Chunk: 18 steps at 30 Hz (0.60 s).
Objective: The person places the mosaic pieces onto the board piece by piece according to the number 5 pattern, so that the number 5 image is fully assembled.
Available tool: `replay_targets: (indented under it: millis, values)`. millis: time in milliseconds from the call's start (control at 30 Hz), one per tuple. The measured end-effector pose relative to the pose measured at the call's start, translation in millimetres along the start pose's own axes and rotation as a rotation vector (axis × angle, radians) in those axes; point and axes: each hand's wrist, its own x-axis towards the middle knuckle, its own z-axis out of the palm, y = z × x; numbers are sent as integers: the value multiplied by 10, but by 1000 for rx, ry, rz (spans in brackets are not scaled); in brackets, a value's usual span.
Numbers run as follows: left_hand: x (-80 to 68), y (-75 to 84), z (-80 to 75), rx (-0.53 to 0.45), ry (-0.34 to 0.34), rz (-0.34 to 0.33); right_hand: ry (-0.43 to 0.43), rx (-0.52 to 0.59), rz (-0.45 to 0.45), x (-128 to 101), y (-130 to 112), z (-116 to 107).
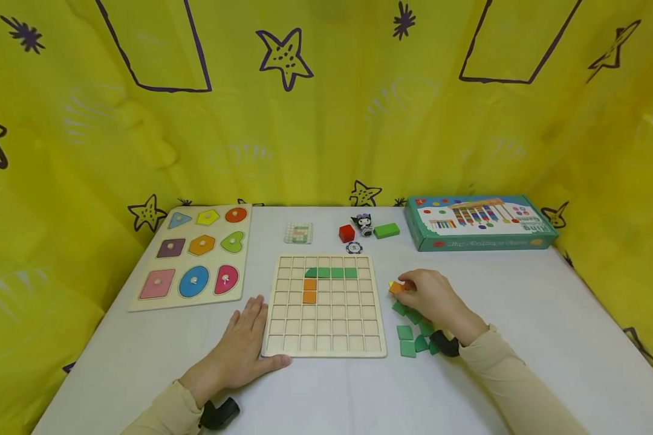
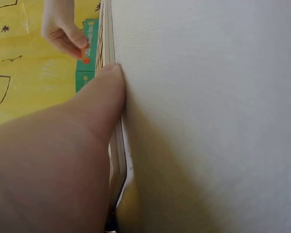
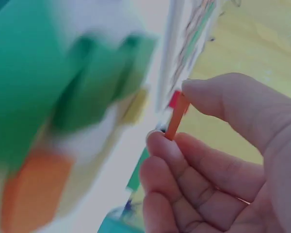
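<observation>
Two hands work: the left hand [image 1: 243, 347] lies flat, steadying the grid board [image 1: 324, 305]; the right hand [image 1: 434, 299] pinches an orange tile [image 1: 396, 288] to lift it.

A shape-puzzle board [image 1: 193, 257] with 9 coloured pieces lies at 9 o'clock. At 12 o'clock sit a small pattern card [image 1: 298, 233], a red cube [image 1: 346, 233], a figurine [image 1: 364, 224] and a green block [image 1: 386, 230]. A teal game box [image 1: 479, 222] rests at 2 o'clock.
</observation>
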Motion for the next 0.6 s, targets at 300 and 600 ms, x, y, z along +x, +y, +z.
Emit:
replay_targets:
  millis: [300, 600]
  values:
    - [12, 7, 1, 10, -6, -13, -79, 68, -171, 286, -518, 280]
    - [9, 13, -6, -2, -32, -29, -181, 24, -305, 601, -871, 524]
